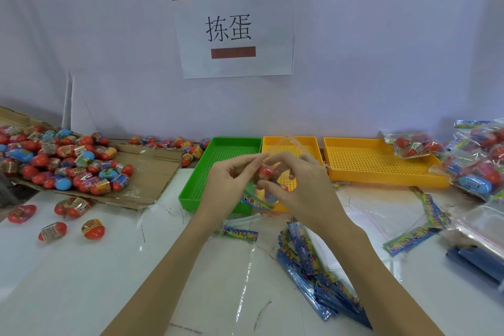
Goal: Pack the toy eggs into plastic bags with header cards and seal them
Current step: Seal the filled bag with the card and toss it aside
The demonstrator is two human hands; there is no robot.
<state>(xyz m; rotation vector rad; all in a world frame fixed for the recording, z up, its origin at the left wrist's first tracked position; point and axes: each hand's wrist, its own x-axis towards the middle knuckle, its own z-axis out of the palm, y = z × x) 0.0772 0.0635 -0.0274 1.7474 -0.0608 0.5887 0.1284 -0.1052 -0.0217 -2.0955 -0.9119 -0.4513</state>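
Both hands, left (228, 182) and right (297, 185), pinch a clear bag (286, 169) holding eggs (265, 171) above the worktop's (81, 275) middle. Film looks thin, slippery; eggs light, hard. Best pinch the mouth edges.

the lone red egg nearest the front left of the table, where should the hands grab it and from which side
Take the red egg across its banded middle, coming straight down from above. It lies on its side on the white table, apart from its neighbour egg, so thumb and fingers likely have room on both long flanks. The rounded ends would probably slip.
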